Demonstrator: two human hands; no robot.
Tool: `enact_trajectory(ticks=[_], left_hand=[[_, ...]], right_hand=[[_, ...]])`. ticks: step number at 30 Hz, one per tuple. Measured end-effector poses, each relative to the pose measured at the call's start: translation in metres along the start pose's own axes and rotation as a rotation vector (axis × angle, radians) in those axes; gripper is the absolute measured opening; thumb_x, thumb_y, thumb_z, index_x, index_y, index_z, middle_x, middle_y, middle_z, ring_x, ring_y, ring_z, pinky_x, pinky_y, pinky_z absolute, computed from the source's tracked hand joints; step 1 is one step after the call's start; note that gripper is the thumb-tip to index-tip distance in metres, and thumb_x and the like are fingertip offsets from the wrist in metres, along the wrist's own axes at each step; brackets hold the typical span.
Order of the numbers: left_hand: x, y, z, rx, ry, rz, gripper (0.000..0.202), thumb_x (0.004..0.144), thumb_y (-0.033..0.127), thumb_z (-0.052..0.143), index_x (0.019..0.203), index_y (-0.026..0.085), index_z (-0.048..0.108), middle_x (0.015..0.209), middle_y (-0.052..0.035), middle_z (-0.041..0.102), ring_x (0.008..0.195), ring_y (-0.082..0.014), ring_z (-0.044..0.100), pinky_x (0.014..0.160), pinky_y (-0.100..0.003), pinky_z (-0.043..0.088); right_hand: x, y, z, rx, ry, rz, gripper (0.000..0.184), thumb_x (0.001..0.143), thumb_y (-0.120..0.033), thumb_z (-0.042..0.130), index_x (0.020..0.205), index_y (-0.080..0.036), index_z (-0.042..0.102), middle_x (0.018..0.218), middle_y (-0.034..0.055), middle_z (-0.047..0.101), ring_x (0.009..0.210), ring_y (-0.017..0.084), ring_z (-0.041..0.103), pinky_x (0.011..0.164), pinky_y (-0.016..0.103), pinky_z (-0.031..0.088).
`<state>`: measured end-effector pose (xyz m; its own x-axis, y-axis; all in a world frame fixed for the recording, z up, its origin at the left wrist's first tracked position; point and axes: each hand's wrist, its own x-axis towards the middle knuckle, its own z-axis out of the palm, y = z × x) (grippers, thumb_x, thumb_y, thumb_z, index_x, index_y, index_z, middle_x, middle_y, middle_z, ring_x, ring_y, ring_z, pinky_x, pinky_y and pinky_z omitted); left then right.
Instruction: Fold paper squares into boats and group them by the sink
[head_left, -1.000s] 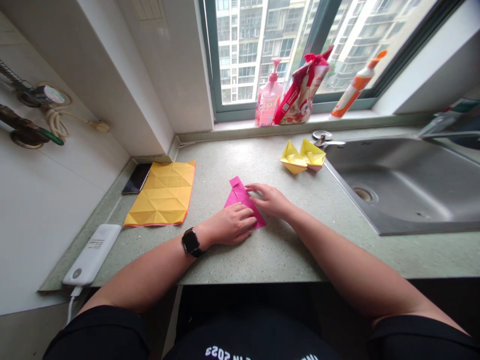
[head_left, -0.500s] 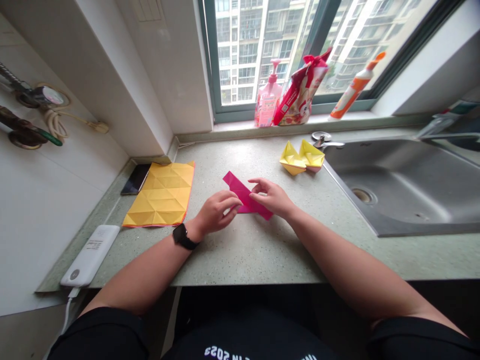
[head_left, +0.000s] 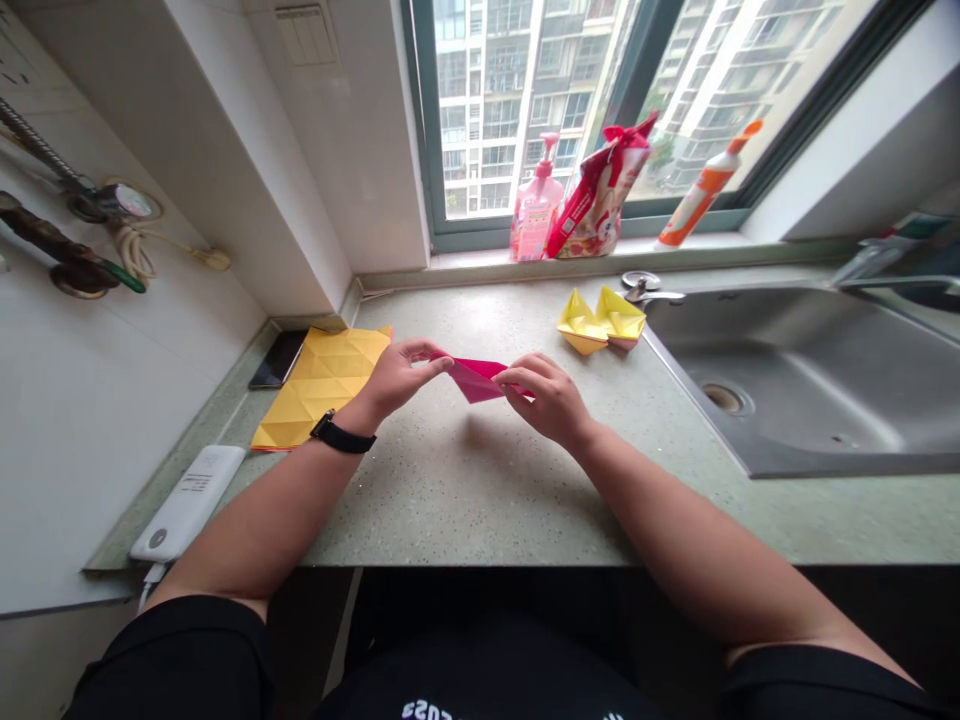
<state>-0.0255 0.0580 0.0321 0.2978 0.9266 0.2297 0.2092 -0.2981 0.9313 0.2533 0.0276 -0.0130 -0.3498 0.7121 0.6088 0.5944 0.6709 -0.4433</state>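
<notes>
**Hands and paper.** Your left hand (head_left: 405,378) and right hand (head_left: 544,400) are close together, with a narrow gap between them, and each grips one end of the folded magenta paper (head_left: 477,380). The paper spans the gap, lifted above the speckled green stone surface (head_left: 465,500), and its shadow falls on the stone below. A black watch (head_left: 337,432) circles your left wrist.

**Around the paper (12 o'clock = toward the window (head_left: 525,100)).** At 9 o'clock, a yellow-orange creased paper sheet (head_left: 322,390) lies flat on the surface, just beside your left hand. Partly tucked under its far edge, at about 10 o'clock, is a black phone (head_left: 275,358). At 8 o'clock, a white power bank (head_left: 187,503) rests near the wall, with a white cable at its lower end. At 2 o'clock, two yellow paper boats (head_left: 600,322) sit side by side, touching each other, near the faucet base (head_left: 643,291). At 3 o'clock, a steel sink (head_left: 795,380) is set into the surface.

**Windowsill, 12 to 1 o'clock.** From left to right stand a pink pump bottle (head_left: 536,215), a red-and-white gift bag (head_left: 600,190) and an orange-capped white tube (head_left: 701,185).
</notes>
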Motion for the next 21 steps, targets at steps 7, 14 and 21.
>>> enact_trajectory(ticks=[7, 14, 21], left_hand=[[0.007, -0.009, -0.024, -0.369, 0.040, -0.306, 0.046, 0.074, 0.054, 0.099, 0.089, 0.018, 0.074, 0.094, -0.0064, 0.077, 0.093, -0.0222, 0.073, 0.090, -0.039, 0.058], [0.004, -0.014, -0.037, -0.495, 0.022, -0.444, 0.044, 0.072, 0.046, 0.103, 0.092, 0.019, 0.074, 0.097, -0.0055, 0.078, 0.093, -0.0193, 0.072, 0.088, -0.036, 0.056], [-0.003, -0.011, -0.024, -0.222, 0.222, -0.104, 0.046, 0.078, 0.058, 0.095, 0.088, 0.020, 0.071, 0.092, -0.0049, 0.074, 0.089, -0.0208, 0.070, 0.088, -0.038, 0.057]], right_hand=[[0.002, 0.027, -0.012, 0.270, -0.049, 0.170, 0.061, 0.102, -0.065, 0.065, 0.151, -0.029, 0.061, 0.137, 0.0133, 0.072, 0.129, 0.034, 0.068, 0.112, 0.056, 0.058], [0.003, 0.037, -0.005, 0.465, -0.078, 0.310, 0.043, 0.095, -0.064, 0.073, 0.111, -0.024, 0.079, 0.109, 0.0087, 0.083, 0.100, 0.028, 0.079, 0.099, 0.049, 0.064], [0.004, 0.035, -0.001, 0.219, 0.086, 0.263, 0.020, 0.098, -0.042, 0.067, 0.106, -0.026, 0.077, 0.107, 0.0078, 0.082, 0.105, 0.029, 0.077, 0.104, 0.052, 0.061]])
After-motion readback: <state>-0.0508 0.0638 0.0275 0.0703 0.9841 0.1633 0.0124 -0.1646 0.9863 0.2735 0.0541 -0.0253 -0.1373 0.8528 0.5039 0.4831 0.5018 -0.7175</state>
